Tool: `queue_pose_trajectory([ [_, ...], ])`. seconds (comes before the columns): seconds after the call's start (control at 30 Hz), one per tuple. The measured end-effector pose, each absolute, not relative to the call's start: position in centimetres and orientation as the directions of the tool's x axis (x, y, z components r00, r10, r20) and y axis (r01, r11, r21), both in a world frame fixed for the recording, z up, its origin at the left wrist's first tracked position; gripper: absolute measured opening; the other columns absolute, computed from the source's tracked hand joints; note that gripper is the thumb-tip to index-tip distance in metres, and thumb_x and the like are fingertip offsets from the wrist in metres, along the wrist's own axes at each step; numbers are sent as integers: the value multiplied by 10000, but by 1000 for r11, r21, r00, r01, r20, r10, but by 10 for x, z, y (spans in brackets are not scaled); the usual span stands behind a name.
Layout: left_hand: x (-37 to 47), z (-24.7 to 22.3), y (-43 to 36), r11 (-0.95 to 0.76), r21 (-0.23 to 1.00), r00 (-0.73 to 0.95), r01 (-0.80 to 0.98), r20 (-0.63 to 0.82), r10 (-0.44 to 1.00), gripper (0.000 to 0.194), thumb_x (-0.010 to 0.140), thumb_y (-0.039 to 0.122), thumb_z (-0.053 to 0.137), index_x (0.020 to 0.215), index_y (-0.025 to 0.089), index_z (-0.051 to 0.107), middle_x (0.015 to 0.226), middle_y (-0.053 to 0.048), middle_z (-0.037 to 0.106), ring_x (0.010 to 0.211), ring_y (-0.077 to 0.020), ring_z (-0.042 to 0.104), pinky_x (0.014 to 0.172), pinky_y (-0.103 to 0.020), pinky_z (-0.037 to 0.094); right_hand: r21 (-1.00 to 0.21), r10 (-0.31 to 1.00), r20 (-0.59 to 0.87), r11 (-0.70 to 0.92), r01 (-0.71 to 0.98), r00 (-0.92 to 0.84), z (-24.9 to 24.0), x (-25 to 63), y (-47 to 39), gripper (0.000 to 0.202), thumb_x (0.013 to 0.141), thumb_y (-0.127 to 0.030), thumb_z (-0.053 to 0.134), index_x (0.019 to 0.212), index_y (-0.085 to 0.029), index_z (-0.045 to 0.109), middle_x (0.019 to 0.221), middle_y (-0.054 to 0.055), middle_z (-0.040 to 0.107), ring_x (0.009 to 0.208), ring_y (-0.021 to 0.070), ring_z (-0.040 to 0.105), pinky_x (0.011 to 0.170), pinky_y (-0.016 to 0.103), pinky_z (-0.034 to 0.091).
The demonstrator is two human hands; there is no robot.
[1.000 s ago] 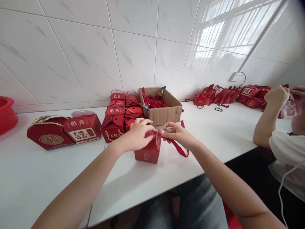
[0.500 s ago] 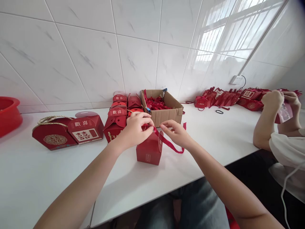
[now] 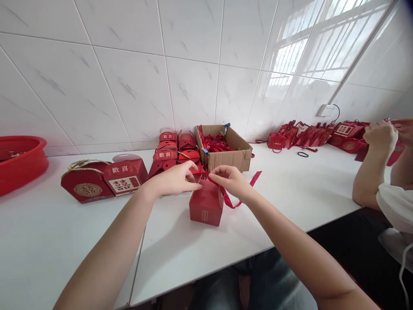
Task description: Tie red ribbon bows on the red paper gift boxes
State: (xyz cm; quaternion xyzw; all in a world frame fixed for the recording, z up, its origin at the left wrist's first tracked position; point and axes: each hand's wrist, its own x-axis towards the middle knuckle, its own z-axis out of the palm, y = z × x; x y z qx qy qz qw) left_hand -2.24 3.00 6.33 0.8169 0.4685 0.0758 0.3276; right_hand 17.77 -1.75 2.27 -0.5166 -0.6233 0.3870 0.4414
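A small red gift box (image 3: 206,206) stands upright on the white table in front of me. A red ribbon (image 3: 232,203) runs from its top, and its loose end curls out to the right. My right hand (image 3: 228,177) pinches the ribbon just above the box top. My left hand (image 3: 181,177) is at the upper left of the box, its fingers curved and apart, with nothing visible between them; the fingertips are close to the box top.
Behind stand a cardboard box of red ribbons (image 3: 230,160) and stacked red boxes (image 3: 166,156). Left are rope-handled boxes (image 3: 88,187) and a red basket (image 3: 24,172). More red boxes (image 3: 345,137) and another person's hands (image 3: 380,135) are at the right. A black loop (image 3: 302,154) lies nearby.
My left hand has come off the ribbon and its fingers have spread. My right hand has moved left over the box, onto the ribbon. The view has shifted slightly left.
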Motion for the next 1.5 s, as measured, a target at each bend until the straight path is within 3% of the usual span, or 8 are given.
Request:
queue_pose_trajectory([
  [0.23, -22, 67, 27, -346, 617, 561, 707, -191, 805, 528, 747, 530, 557, 1184, 258, 437, 926, -11, 697, 694, -160, 617, 500, -222, 383, -952, 993, -38, -3, 305, -109, 17, 169, -15, 237, 736, -398, 641, 737, -161, 647, 715, 42, 607, 553, 115, 511, 420, 216, 349],
  [0.43, -19, 66, 27, -350, 665, 609, 659, -199, 768, 447, 756, 469, 556, 1135, 242, 486, 993, -44, 682, 823, -192, 636, 601, -244, 445, -949, 993, 16, 51, 310, -116, 13, 168, -11, 216, 701, -392, 671, 681, -177, 664, 757, 31, 611, 599, 125, 519, 453, 234, 357],
  [0.77, -20, 65, 26, -316, 713, 614, 626, -200, 764, 460, 743, 454, 582, 1148, 250, 512, 1052, -55, 669, 908, -208, 645, 737, -287, 495, -938, 987, -46, 10, 345, -153, 21, 165, -8, 267, 742, -418, 599, 675, -174, 683, 679, 24, 597, 532, 110, 466, 447, 244, 316],
  [1.0, -23, 58, 40, -377, 578, 599, 723, -255, 759, 298, 817, 475, 422, 847, 221, 574, 902, -36, 641, 755, -188, 582, 607, -266, 424, -935, 989, -43, 10, 354, -142, 23, 162, -10, 242, 730, -413, 631, 730, -179, 694, 755, 40, 632, 628, 134, 517, 499, 240, 351],
  [1.17, -16, 58, 39, -402, 625, 647, 669, -224, 728, 230, 799, 409, 460, 693, 207, 491, 710, 1, 547, 592, -139, 473, 516, -250, 338, -929, 996, -6, 28, 369, -91, 28, 162, -11, 206, 723, -386, 649, 751, -186, 690, 803, 42, 648, 704, 156, 547, 567, 258, 392],
  [1.27, -16, 63, 38, -402, 664, 637, 630, -146, 757, 212, 798, 379, 478, 691, 202, 524, 674, 11, 508, 575, -127, 443, 524, -256, 328, -945, 972, 204, 165, 283, 114, 29, 173, -29, 171, 744, -360, 644, 771, -192, 654, 820, 28, 620, 716, 136, 529, 597, 247, 396],
  [1.33, -18, 67, 37, -363, 751, 606, 551, -62, 793, 199, 790, 379, 511, 725, 199, 566, 711, 6, 529, 625, -133, 481, 563, -260, 364, -961, 940, 263, 236, 143, 217, 21, 183, -49, 180, 768, -362, 639, 735, -188, 606, 693, -6, 549, 621, 101, 466, 553, 224, 363],
  [1.5, -22, 75, 34, -222, 959, 556, 178, 88, 827, 176, 763, 336, 582, 757, 163, 616, 839, -50, 614, 801, -178, 577, 643, -274, 439, -889, 944, -71, 86, -450, 321, -39, 192, -90, 303, 766, -370, 656, 613, -161, 499, 434, -98, 257, 402, 35, 192, 391, 190, 141],
])
